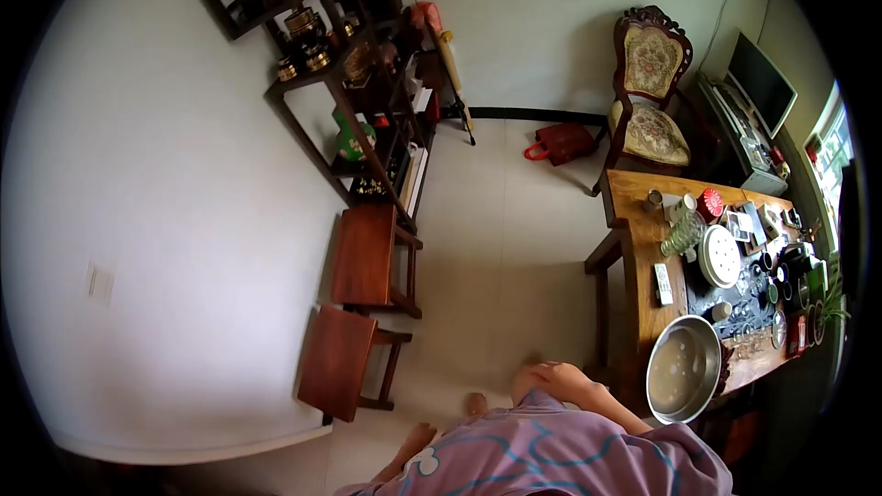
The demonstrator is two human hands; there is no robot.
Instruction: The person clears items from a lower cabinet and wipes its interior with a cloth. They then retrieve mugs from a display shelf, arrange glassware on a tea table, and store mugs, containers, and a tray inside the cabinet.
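Observation:
My right hand [562, 380] rests on my bare raised knee [525, 388], its fingers lying over the skin and holding nothing. At the bottom left, beside my purple shirt [551, 445], my left hand [420, 435] shows small and dim; its fingers are not clear, and I see no object in it. A bare foot [475, 404] is on the tiled floor between them. To the right of my right arm, a large metal basin [684, 369] with cloudy liquid sits at the edge of the wooden table [657, 312].
The table bears a remote [662, 285], a white round lid [719, 256], a green glass vessel [683, 234] and several cups. Two wooden stools [364, 257] stand along the left wall below dark shelves [308, 83]. Farther off are a carved chair [650, 133] and a red bag [562, 143].

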